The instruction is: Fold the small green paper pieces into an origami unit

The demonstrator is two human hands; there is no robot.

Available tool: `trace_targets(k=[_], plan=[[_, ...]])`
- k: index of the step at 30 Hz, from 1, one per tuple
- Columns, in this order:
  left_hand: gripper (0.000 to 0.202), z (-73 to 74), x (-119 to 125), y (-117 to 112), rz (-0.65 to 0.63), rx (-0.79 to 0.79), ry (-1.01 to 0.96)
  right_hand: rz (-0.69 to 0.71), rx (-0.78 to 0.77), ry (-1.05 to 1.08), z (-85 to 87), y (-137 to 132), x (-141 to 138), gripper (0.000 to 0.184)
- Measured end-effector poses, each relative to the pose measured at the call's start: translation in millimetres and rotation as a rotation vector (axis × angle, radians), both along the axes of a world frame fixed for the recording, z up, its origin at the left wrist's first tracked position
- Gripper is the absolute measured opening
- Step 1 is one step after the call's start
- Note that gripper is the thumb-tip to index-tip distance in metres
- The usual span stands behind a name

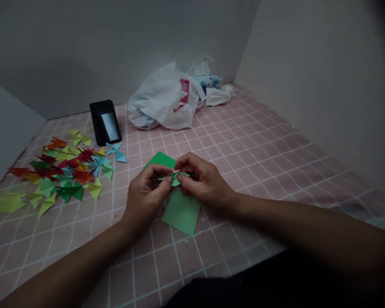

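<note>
Rippled pink cloth (pixel 259 167) stretches rightward to a smooth wall (pixel 324 94). Left hand (pixel 145 192) and right hand (pixel 208 182) pinch folded green paper (pixel 175 181) near a flat, straight-edged sheet (pixel 182 214).

The right hand (pixel 207 182) partly covers the folded green paper (pixel 175 182); its forearm (pixel 308 224) is cut off rightward.

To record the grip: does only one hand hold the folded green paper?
No, the left hand and right hand both pinch the folded green paper.
</note>
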State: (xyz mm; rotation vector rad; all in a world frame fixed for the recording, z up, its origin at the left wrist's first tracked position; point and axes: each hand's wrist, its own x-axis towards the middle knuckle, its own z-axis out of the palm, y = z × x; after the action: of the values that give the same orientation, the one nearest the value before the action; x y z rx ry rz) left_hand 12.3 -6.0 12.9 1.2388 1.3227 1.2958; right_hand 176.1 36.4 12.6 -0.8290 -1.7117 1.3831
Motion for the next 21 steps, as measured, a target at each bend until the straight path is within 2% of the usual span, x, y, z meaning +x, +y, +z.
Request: trace_targets(k=[5, 11, 21], plan=[[0.011, 1.3, -0.3, -1.2, 0.007, 0.022, 0.01, -0.008, 0.009, 0.01, -0.6, 1.0, -0.5, 0.012], [0.009, 2.0, -0.5, -4.1, 0.045, 0.115, 0.178, -0.061, 0.043, 0.012, 0.6, -1.1, -0.6, 0.009], [0.004, 8.0, 0.7, -2.6, 0.066, 0.077, 0.157, -0.037, -0.035, 0.113, 0.1, -0.9, -1.1, 0.007]])
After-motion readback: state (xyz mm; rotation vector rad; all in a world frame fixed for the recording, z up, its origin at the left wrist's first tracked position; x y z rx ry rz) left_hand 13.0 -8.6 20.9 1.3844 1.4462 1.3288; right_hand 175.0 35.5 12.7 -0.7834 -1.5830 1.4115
